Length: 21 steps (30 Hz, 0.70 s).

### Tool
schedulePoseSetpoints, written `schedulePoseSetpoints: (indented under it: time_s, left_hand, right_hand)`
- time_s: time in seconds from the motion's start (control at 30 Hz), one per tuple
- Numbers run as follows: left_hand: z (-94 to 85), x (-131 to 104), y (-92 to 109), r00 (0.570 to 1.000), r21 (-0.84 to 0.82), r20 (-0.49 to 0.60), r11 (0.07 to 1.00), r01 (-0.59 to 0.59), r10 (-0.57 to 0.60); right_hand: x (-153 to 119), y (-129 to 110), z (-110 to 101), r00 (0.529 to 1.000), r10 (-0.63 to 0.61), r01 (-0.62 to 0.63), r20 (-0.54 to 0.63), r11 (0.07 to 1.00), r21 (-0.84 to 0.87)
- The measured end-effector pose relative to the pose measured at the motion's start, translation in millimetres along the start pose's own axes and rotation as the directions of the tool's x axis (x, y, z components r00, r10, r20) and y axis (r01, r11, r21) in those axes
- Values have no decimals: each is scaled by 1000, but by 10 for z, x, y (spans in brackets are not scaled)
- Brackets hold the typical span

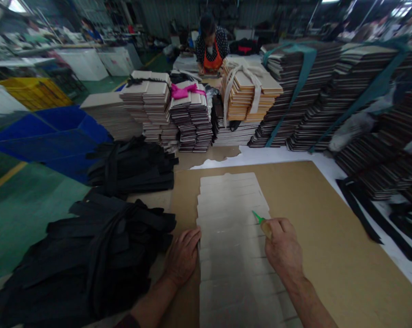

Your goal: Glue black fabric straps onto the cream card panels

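Overlapping pale grey panels (226, 246) lie in a long column on a brown board (328, 237). At the column's left edge rests my left hand (183, 256), its fingers spread a little and nothing in its grasp. My right hand (283, 246) is closed round a small bottle (266, 228) with a green nozzle (257, 216), whose tip points up and left over the panels' right part. The palm side of both hands is hidden.
Bundles of black strips (89, 255) lie to the left, near a blue bin (52, 136). Tied stacks of panels (192, 114) line the back and right. A person in an orange apron (212, 60) works beyond them.
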<state>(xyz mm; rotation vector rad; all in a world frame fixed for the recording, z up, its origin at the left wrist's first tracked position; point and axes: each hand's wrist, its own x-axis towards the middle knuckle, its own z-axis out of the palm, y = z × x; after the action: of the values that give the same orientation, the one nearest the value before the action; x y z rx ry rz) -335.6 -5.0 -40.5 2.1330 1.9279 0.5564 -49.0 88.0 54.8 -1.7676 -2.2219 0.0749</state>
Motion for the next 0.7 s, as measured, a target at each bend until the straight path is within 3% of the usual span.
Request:
schedulePoseSetpoints:
  time_s: [0.2, 0.43, 0.6, 0.7]
  left_hand:
    - [-8, 0, -6, 1000, 9, -4, 1000, 1, -1]
    - [4, 10, -7, 1000, 9, -4, 1000, -2, 2]
    - [25, 8, -29, 1000, 12, -15, 1000, -6, 6]
    - [27, 9, -27, 1000, 17, -24, 1000, -4, 5]
  right_hand:
    - [-10, -88, 5, 996, -83, 79, 40, 992, 94]
    - [10, 234, -43, 997, 51, -53, -52, 997, -56]
    - [-20, 229, -25, 1000, -5, 5, -3, 1000, -4]
    - [-4, 257, -19, 999, 21, -21, -29, 1000, -23]
